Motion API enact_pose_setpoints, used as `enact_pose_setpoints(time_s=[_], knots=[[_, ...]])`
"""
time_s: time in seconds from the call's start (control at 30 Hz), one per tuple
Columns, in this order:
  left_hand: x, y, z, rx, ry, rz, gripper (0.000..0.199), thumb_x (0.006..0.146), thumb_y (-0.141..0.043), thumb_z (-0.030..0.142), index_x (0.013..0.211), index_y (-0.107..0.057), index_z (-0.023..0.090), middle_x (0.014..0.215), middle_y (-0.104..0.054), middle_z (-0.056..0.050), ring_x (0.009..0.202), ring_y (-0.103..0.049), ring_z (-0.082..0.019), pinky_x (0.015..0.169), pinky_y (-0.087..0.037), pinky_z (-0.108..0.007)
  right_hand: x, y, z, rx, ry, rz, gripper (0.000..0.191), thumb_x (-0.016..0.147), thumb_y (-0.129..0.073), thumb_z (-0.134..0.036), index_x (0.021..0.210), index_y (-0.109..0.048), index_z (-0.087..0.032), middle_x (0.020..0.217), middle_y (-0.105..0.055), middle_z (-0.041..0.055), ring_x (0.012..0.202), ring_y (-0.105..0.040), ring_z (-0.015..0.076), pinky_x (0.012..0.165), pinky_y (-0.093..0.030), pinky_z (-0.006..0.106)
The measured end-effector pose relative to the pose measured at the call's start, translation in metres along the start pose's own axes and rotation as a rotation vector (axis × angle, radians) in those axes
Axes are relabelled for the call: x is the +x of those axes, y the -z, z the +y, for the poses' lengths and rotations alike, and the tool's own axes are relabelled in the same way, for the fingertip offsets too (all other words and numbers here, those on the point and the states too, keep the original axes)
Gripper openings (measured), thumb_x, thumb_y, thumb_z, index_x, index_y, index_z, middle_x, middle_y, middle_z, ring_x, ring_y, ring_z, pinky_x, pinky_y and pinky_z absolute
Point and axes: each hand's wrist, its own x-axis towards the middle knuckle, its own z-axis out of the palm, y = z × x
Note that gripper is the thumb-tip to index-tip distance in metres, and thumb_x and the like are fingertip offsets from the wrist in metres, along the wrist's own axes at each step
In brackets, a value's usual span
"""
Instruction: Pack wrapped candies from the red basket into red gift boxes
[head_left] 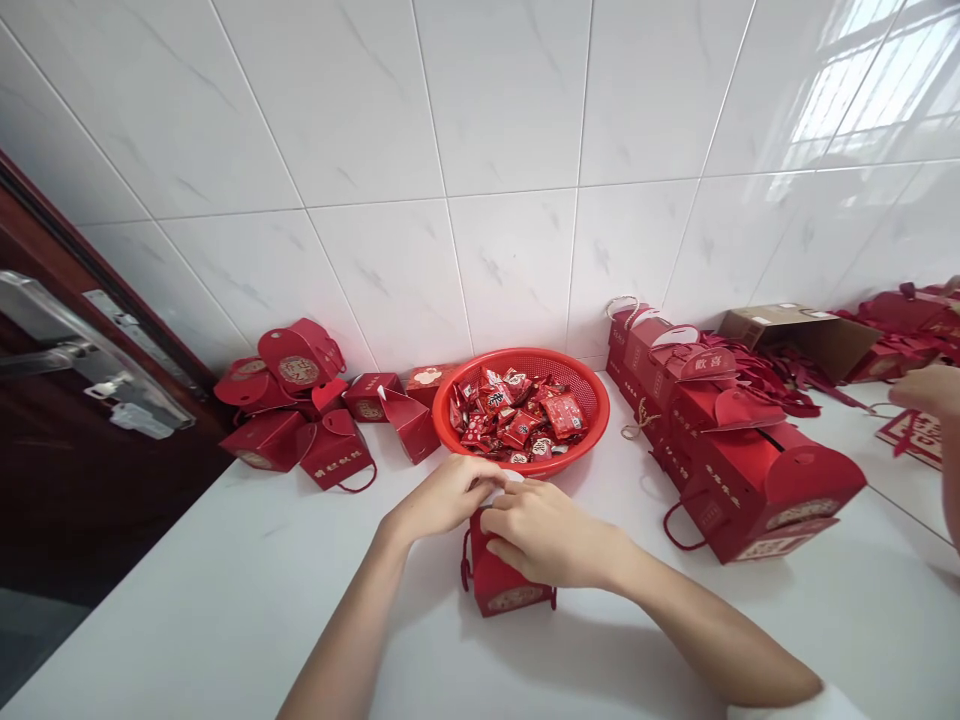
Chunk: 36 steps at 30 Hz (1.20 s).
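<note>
A small red gift box [506, 588] with dark red cord handles stands on the white table in front of me. My left hand [448, 496] is closed at its far upper edge, the fingertips pinching near a pale flap. Across the top lies my right hand [546, 532], its fingers curled over the box and partly hiding it. Just behind the box is a red plastic basket [600, 405] filled with small red-wrapped sweets [517, 415].
Several red gift boxes [289, 440] are piled at the left by the wall. A row of filled-out red boxes [720, 470] stands at the right, with a cardboard carton [787, 325] and red ribbons behind. Another person's hand [930, 392] shows at the right edge. A door handle [45, 360] is left.
</note>
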Motion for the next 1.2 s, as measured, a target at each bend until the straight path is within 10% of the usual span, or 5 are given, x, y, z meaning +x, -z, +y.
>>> enact_pose_setpoints(time_s=[0.47,1.2], knots=[[-0.003,-0.024,0.029,0.351,0.346,0.079,0.015,0.086,-0.057,0.035,0.080,-0.060,0.022,0.092,-0.072,-0.006,0.084,-0.064,-0.025,0.065,-0.038,-0.030,-0.019,0.018,-0.014,-0.040,-0.025,-0.295,0.023,0.091,-0.052,-0.018,0.081,-0.072,-0.014,0.078,-0.072,0.0064,0.062,-0.055,0.0153,0.053,-0.025,0.030],[0.005,-0.046,0.026,0.391,0.337,0.087,0.021,0.089,-0.051,0.042,0.082,-0.053,0.023,0.085,-0.069,-0.007,0.085,-0.066,-0.027,0.064,-0.039,-0.032,-0.040,0.038,-0.018,-0.066,-0.429,-0.228,0.014,0.084,-0.069,-0.025,0.092,-0.070,-0.014,0.096,-0.072,0.0113,0.084,-0.070,0.0270,0.060,-0.038,0.031]])
